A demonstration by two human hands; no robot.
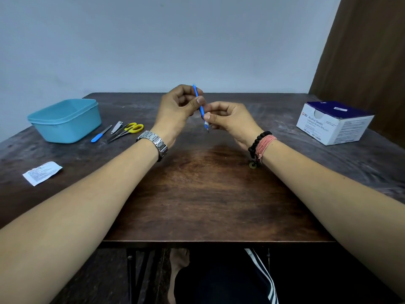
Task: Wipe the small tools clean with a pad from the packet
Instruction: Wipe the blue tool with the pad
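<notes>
Above the middle of the table, my left hand (177, 110) pinches the upper part of a thin blue tool (199, 104) held nearly upright. My right hand (230, 121) pinches its lower end, where a bit of white pad (206, 123) shows between the fingers and a dark tip pokes out below. On the table to the left lie a blue-handled nail file (100, 134), a nail clipper (117, 127) and yellow-handled scissors (128, 131). A torn white packet (42, 172) lies at the near left.
A light blue plastic tub (65, 120) stands at the far left, beside the tools. A white and navy box of alcohol swabs (335, 122) sits at the far right. The dark wooden table (208, 194) ends at a grey wall.
</notes>
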